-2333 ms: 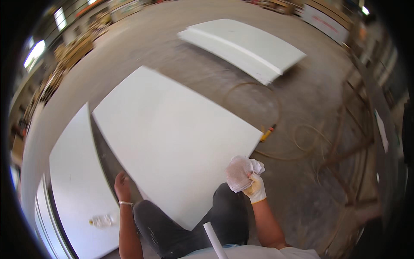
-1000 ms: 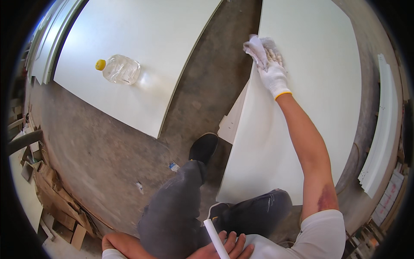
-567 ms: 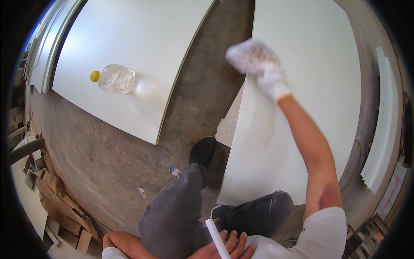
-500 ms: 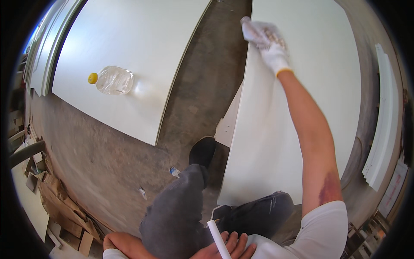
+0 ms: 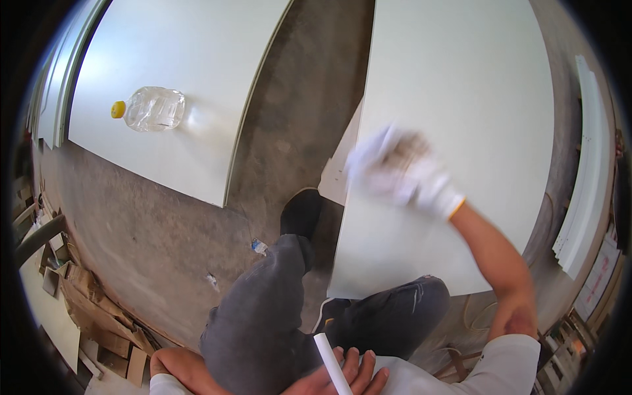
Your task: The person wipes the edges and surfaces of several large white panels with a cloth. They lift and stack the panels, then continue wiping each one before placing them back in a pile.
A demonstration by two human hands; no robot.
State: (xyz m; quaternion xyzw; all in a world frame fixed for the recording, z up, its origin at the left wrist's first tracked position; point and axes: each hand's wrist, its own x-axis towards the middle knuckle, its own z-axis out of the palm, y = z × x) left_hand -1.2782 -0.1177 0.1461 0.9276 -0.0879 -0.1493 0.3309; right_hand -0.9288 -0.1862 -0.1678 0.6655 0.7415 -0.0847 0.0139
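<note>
My right hand [image 5: 421, 178], in a white knit glove with a yellow cuff, presses a white cloth [image 5: 372, 161] on the left edge of the long white panel [image 5: 454, 85]. Motion blurs both, and the cloth partly overhangs that edge. Low in the picture my bare left hand [image 5: 359, 376] lies against my lap, fingers extended and slightly apart. A slim white stick [image 5: 332, 364] crosses in front of it; it does not look gripped by these fingers.
On another white panel [image 5: 178, 39] at the left, a clear bottle with a yellow cap [image 5: 157, 109] lies on its side. Cardboard scraps [image 5: 92, 303] are heaped at lower left. White strips [image 5: 582, 178] lie along the right. Small litter [image 5: 259, 247] dots the concrete floor.
My right hand has swept the cloth nearer to me along the panel's left edge, and my elbow has bent. My left hand stays at my lap. The view has shifted slightly.
</note>
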